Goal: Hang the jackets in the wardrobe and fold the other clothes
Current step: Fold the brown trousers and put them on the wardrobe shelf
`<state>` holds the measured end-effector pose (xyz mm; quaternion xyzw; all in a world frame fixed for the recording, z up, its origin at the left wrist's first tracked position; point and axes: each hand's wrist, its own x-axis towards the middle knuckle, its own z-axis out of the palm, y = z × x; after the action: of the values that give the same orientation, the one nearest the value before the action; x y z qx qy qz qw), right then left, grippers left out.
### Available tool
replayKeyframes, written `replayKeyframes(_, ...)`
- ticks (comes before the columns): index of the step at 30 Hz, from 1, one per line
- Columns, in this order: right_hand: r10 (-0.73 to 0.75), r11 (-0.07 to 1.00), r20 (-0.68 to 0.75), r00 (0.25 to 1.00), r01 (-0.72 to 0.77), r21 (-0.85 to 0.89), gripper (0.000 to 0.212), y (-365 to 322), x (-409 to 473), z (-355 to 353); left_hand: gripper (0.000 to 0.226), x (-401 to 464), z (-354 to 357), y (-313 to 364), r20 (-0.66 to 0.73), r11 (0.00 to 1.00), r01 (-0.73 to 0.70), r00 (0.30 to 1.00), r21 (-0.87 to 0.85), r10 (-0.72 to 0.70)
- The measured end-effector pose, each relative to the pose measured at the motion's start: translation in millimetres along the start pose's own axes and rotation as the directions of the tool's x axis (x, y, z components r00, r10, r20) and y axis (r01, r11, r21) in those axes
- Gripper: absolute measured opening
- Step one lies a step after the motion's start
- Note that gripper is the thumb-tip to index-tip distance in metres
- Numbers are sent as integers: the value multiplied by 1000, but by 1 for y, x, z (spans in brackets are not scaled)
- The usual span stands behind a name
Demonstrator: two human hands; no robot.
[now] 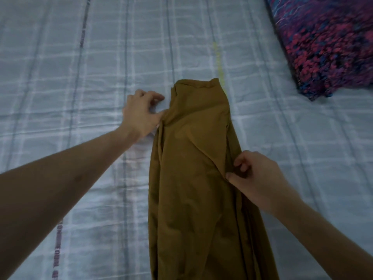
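Observation:
A mustard-brown garment [191,178] lies lengthwise on the bed, folded into a long narrow strip that runs from the middle of the view down to the bottom edge. My left hand [141,113] is at its upper left edge; the thumb touches the fabric and the fingers hang loosely curled above the sheet. My right hand [256,176] pinches a fold on the garment's right edge between thumb and fingers.
The bed is covered by a pale blue checked sheet [80,77] that fills most of the view. A purple, red and blue patterned cloth [327,41] lies at the upper right corner.

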<state>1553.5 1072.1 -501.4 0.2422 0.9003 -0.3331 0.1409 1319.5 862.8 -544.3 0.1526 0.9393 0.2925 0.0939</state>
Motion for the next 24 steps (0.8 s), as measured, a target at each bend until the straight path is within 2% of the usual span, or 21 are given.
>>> replayKeyframes(2,-57,998,-42,997,57,-7,11,6,2,2,3,4,-6,11,14,998,-13,1000,-68,14)
replayKeyframes(3,-66,998,-68,996,67,21,13,7,3,3,8,7,-9,18,-25,995,13,1000,-103,-16)
replayKeyframes(5,-37,995,-129,991,49,91,11,6,5,4,14,20,-16,24,-105,927,207,962,-311,-250)
replayKeyframes(6,-3,991,-159,987,24,129,10,4,4,3,15,22,-20,28,-80,827,323,913,-460,-401)
replayKeyframes(7,30,987,-188,982,0,158,10,3,2,3,13,21,-22,30,-26,746,409,869,-526,-495)
replayKeyframes(8,58,984,-210,976,-21,177,12,2,0,2,7,14,-24,31,36,741,468,855,-482,-517)
replayKeyframes(9,87,981,-225,970,-43,191,15,2,-2,2,9,1,-24,33,93,787,480,870,-388,-485)
replayKeyframes(11,172,961,-238,956,-110,252,25,4,-9,2,30,-37,-17,35,185,896,419,901,-144,-391)
replayKeyframes(13,255,924,-159,954,-192,330,35,8,-19,2,35,-70,-9,36,253,947,310,912,85,-321)
replayKeyframes(14,264,922,-79,961,-227,313,36,10,-24,3,32,-77,-7,36,285,953,289,909,90,-302)
replayKeyframes(15,245,940,0,970,-237,247,35,13,-27,4,28,-76,-7,35,289,938,347,898,0,-332)
replayKeyframes(16,227,955,38,973,-230,188,34,15,-29,5,27,-73,-10,36,284,876,457,870,-157,-403)
replayKeyframes(17,221,962,6,975,-220,162,32,18,-30,6,30,-69,-15,37,291,766,549,834,-336,-470)
replayKeyframes(18,225,963,-75,972,-209,171,31,20,-33,6,34,-66,-17,38,301,656,578,815,-485,-496)
replayKeyframes(19,220,962,-176,959,-183,204,32,20,-39,7,41,-70,-18,39,294,609,557,825,-564,-483)
replayKeyframes(20,192,963,-270,944,-129,237,36,17,-47,10,49,-81,-17,42,275,633,517,852,-576,-446)
replayKeyframes(22,55,981,-395,917,23,191,43,8,-73,19,61,-124,-12,43,138,857,318,948,-405,-286)
replayKeyframes(23,-42,991,-427,903,91,95,43,5,-91,25,62,-153,-9,42,55,945,157,988,-286,-148)
replayKeyframes(24,-132,989,-439,888,146,-3,43,4,-112,33,58,-187,-6,43,-5,982,-16,1000,-186,16)
